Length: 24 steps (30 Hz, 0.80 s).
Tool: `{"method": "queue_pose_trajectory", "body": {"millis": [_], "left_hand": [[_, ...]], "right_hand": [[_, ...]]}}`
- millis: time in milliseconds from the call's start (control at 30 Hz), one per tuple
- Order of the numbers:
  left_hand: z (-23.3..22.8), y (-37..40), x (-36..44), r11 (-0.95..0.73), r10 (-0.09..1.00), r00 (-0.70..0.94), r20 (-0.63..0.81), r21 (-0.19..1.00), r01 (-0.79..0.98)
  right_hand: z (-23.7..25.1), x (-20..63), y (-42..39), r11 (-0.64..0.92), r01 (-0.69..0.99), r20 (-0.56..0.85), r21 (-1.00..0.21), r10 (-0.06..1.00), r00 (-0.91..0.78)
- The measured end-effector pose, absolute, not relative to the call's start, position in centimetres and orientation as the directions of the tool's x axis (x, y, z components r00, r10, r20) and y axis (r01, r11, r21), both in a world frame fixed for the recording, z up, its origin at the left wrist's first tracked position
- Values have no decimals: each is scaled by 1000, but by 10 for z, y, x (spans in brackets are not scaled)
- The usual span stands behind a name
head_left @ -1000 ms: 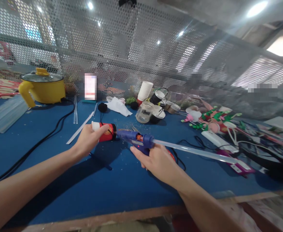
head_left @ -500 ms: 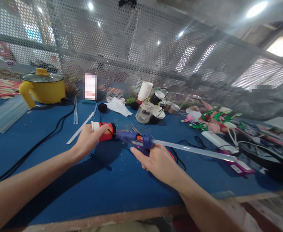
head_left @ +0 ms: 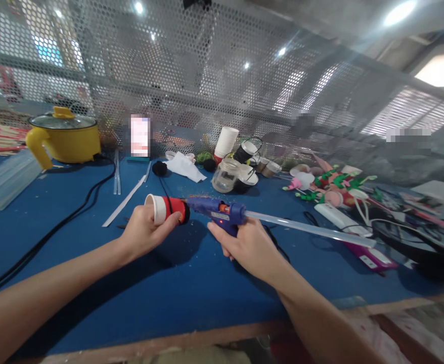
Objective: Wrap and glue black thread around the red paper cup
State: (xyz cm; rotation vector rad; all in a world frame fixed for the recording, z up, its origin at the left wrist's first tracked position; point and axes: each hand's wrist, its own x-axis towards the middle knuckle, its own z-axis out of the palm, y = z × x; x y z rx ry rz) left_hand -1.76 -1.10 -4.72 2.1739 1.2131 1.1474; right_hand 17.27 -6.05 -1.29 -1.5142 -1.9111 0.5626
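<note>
Red paper cup, gripped on its side in the left hand at centre frame, met the blue glue gun's nozzle, right hand clenched on its handle, gluing seemingly unfinished.

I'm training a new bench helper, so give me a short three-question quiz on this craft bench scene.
1. True or false: the right hand holds a blue glue gun with a clear glue stick projecting from its back.
2. What does the left hand hold? A) scissors B) a small red cup C) a white cloth
3. Fill in: the yellow pot stands at the far ____ of the blue table.

Key: 1 true; 2 B; 3 left.
</note>
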Motion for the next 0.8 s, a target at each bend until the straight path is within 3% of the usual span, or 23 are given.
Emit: {"method": "queue_pose_trajectory", "body": {"millis": [133, 433, 633, 800], "left_hand": [[-45, -11, -17, -535, 844, 284, 454, 678, 504], [-34, -4, -14, -183, 983, 68, 170, 929, 321], [-37, 1, -16, -125, 992, 28, 123, 982, 141], [-38, 3, -16, -76, 997, 15, 75, 993, 93]], "right_hand": [[-12, 173, -61, 251, 692, 211, -677, 967, -144], [-12, 171, -65, 290, 776, 248, -560, 952, -178], [-13, 170, -65, 302, 825, 249, -478, 947, -203], [-17, 171, -65, 294, 799, 228, -524, 953, -201]]}}
